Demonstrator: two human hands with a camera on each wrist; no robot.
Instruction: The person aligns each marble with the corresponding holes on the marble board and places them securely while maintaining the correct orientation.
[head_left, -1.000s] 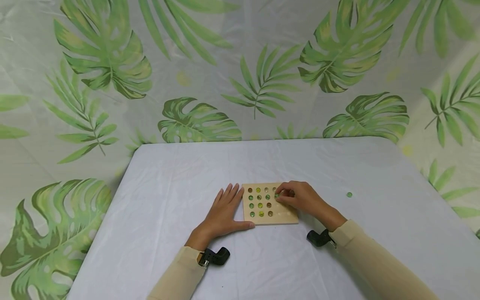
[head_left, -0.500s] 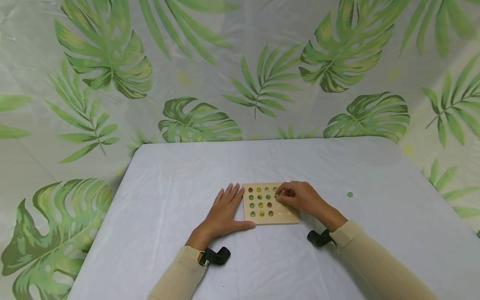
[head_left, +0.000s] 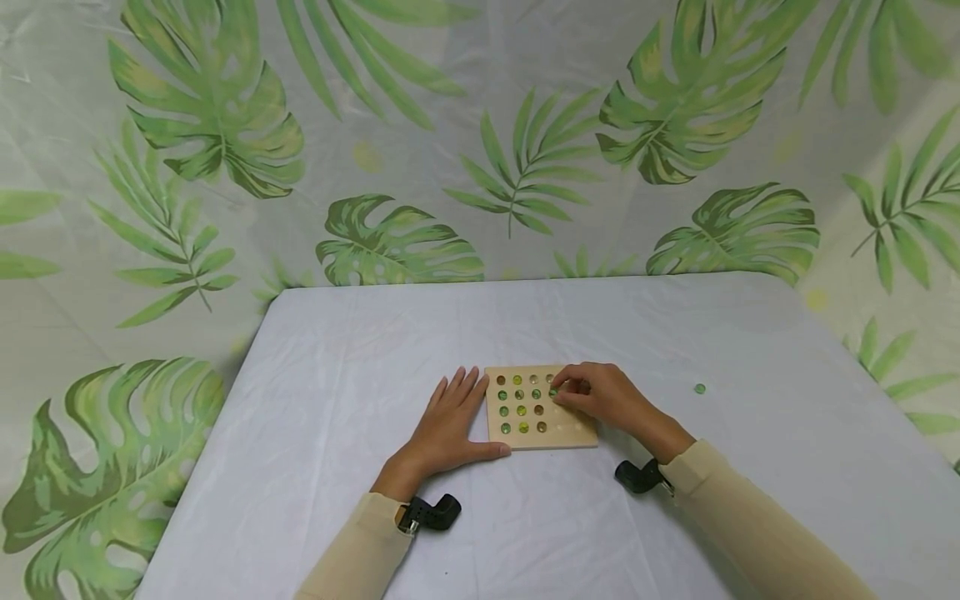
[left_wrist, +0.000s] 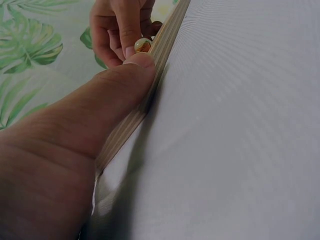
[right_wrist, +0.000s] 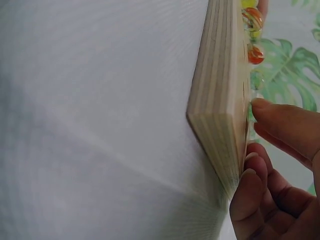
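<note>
A light wooden board (head_left: 572, 435) with rows of round hollows lies flat on the table. Glass marbles (head_left: 522, 411) in green, yellow and brownish tones sit in several hollows. My left hand (head_left: 444, 427) braces the board, fingers straight and spread along its left side, thumb at the front left corner. Over the upper right of the board, my right hand (head_left: 606, 398) pinches a green marble (head_left: 553, 392) between thumb and forefinger, right at a hollow in the second row. In the right wrist view, the other fingers (right_wrist: 247, 195) curl beside the board's edge.
One loose green marble (head_left: 700, 388) lies on the white tablecloth (head_left: 375, 350) to the right of the board. A leaf-patterned cloth (head_left: 405, 150) hangs behind the table. Each wrist wears a black camera (head_left: 438, 512).
</note>
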